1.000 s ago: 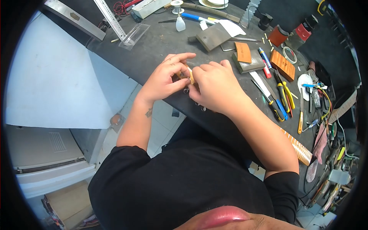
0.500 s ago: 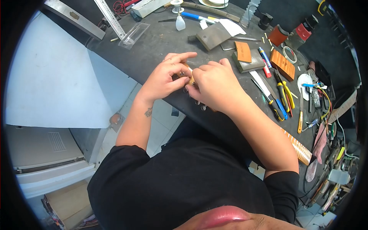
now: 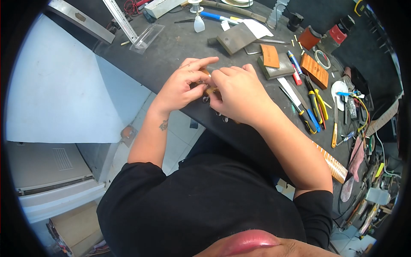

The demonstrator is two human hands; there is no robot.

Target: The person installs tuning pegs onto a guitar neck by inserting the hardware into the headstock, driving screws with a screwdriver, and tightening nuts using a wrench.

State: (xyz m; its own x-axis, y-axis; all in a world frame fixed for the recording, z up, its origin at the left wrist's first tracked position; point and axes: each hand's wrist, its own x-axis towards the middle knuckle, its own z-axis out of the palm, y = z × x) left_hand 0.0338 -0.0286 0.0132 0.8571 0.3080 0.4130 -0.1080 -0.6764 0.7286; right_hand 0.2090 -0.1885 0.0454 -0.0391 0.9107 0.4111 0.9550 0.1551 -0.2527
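A wooden guitar neck lies at the bench edge, its headstock [image 3: 211, 91] mostly covered by my hands and metal tuning pegs [image 3: 224, 119] along its near side. Its fretted part [image 3: 334, 165] comes out beyond my right forearm. My left hand [image 3: 183, 88] is at the headstock, thumb and a bent finger pinched on it while other fingers stretch out above. Curled close against it, my right hand [image 3: 239, 92] has its thumb at the headstock. Whatever its fingertips pinch is hidden behind the knuckles.
Beyond my hands on the dark bench [image 3: 171, 47] are metal blocks [image 3: 235, 38], a brown block [image 3: 314, 70] and markers [image 3: 294, 62]. Files and yellow-handled pliers [image 3: 321, 105] lie to the right. A clear plastic piece [image 3: 147, 38] and a steel ruler [image 3: 120, 19] are at the far left.
Both hands stay at the headstock. My right hand's fingers have shifted slightly left, closer to my left thumb. The whole view has moved a little.
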